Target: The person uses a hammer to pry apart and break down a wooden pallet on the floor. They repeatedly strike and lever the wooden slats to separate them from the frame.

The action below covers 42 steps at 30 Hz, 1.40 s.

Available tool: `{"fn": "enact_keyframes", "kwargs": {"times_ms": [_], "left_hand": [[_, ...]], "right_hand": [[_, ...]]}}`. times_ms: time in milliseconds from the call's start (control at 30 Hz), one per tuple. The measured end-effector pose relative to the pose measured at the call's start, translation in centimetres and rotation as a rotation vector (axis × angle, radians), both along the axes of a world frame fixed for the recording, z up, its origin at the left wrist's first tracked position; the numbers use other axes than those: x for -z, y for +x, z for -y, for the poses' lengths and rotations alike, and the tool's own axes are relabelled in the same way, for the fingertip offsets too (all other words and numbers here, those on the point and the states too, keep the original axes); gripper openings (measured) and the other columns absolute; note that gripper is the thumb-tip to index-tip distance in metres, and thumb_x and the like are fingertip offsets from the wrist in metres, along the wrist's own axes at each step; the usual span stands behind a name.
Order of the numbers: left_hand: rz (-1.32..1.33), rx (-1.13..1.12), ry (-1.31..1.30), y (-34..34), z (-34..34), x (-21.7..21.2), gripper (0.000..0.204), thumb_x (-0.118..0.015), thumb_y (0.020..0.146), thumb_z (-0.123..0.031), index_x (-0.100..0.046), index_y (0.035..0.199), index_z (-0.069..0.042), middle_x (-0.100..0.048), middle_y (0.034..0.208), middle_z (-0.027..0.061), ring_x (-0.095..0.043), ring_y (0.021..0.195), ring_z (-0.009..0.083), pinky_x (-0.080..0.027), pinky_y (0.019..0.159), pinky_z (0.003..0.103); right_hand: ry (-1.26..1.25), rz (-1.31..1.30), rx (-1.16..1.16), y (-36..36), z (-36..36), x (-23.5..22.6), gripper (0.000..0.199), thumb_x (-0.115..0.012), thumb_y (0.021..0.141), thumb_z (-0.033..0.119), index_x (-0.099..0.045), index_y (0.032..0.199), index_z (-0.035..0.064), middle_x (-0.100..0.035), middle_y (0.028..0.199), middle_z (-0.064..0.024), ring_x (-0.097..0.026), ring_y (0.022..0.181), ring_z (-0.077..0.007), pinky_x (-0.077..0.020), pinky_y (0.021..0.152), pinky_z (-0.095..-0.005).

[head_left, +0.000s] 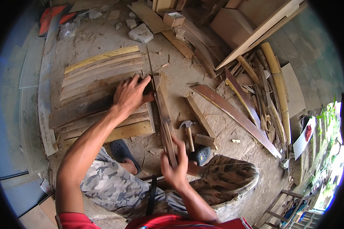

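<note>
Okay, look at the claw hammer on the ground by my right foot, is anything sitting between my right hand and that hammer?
Nothing loose lies between them. The right hand is itself gripping the near end of a narrow wooden strip, while the hammer lies just right of that strip on bare ground, unobstructed.

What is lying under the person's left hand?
The left hand presses on a row of weathered wooden slats laid side by side on the dusty ground. What lies beneath the slats is covered.

Bare dirt floor point(221, 129) lying open between strip point(165, 118) and scrap pile point(256, 103); hammer point(188, 131) and plank point(200, 116) sitting in the way; stacked boards point(99, 95) blocking left.
</note>
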<state>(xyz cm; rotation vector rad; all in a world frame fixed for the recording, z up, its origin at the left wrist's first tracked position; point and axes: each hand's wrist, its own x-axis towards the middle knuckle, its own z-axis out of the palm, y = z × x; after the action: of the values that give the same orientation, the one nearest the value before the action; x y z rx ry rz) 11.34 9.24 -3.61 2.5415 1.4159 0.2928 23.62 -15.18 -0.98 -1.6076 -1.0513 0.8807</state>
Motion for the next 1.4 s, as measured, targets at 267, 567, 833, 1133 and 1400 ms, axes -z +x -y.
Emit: {"fn": "enact_keyframes", "kwargs": {"times_ms": [267,567,833,1133,1400], "left_hand": [[-0.028,-0.023,-0.081,0.4,0.9,-3.0,0.066,-0.069,0.089,-0.041,-0.046,0.148,-0.021,-0.046,0.146,0.0268,-0.053,0.126,0.0464,-0.036,0.109,0.058],[-0.022,-0.018,-0.05,-0.4,0.5,-1.9,0.072,-0.072,0.087,-0.043,-0.044,0.149,-0.021,-0.044,0.149,0.0245,-0.052,0.127,0.0463,-0.037,0.109,0.057],[-0.054,-0.054,-0.046,0.2,0.9,-2.3,0.065,-0.068,0.092,-0.035,-0.044,0.15,-0.021,-0.042,0.151,0.0266,-0.049,0.131,0.0451,-0.033,0.112,0.058],[-0.003,0.011,0.055,-0.5,0.2,-1.6,0.069,-0.079,0.081,-0.029,-0.051,0.142,-0.013,-0.053,0.139,0.0237,-0.059,0.118,0.041,-0.046,0.096,0.052],[0.029,0.044,0.155,-0.8,-0.1,-0.6,0.067,-0.08,0.079,-0.024,-0.052,0.139,-0.01,-0.056,0.133,0.0284,-0.061,0.113,0.0437,-0.049,0.092,0.052]], "right_hand": [[0.017,-0.009,-0.036,0.1,6.3,-0.8,0.063,-0.058,0.084,-0.001,-0.039,0.144,-0.001,-0.069,0.085,-0.0104,-0.068,0.071,-0.0137,-0.054,0.068,-0.0295],[0.01,0.016,-0.046,-0.1,-3.3,-2.5,0.063,-0.059,0.086,0.001,-0.039,0.145,0.0078,-0.07,0.084,-0.0189,-0.072,0.072,-0.0238,-0.0541,0.066,-0.0338],[-0.048,0.001,-0.1,-0.1,5.6,-3.9,0.068,-0.062,0.086,0.0,-0.034,0.147,0.004,-0.071,0.091,-0.0204,-0.074,0.079,-0.03,-0.0563,0.071,-0.0376],[-0.032,-0.068,-0.102,0.3,1.4,-3.3,0.066,-0.058,0.085,-0.001,-0.035,0.147,0.0047,-0.068,0.081,-0.0125,-0.067,0.071,-0.0175,-0.052,0.068,-0.0313],[-0.041,-0.093,-0.116,0.3,-0.7,-3.3,0.072,-0.066,0.083,0.003,-0.033,0.147,0.0056,-0.07,0.094,-0.0248,-0.069,0.084,-0.0444,-0.0568,0.071,-0.0457]]}}
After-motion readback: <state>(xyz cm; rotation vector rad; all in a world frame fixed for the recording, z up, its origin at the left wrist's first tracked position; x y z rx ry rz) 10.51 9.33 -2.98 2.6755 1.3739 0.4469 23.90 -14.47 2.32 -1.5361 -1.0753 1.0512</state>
